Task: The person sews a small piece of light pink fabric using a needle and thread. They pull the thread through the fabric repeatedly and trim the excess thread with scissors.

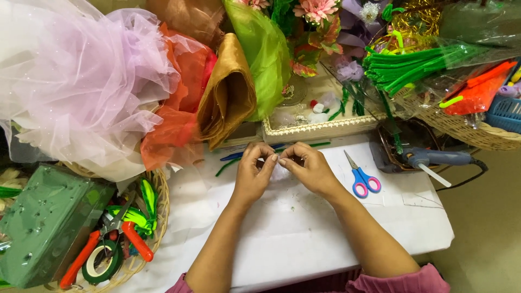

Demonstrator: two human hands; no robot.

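While both hands, left hand point(253, 172) and right hand point(308, 168), pinch one tiny white piece point(275, 160), it could slip onto the cluttered tabletop point(304, 228).

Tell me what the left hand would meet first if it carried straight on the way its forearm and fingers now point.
The left hand points up and slightly right, away from the person. Just beyond its fingertips lie green stems on the white table; past them is the cream-edged tray. Depth is unclear, so it might pass over the stems.

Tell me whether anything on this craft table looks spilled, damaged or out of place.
Nothing looks spilled or damaged. The glue gun lies on its side at the table's far right, nozzle toward the scissors. Both hands pinch something small and pale between them.
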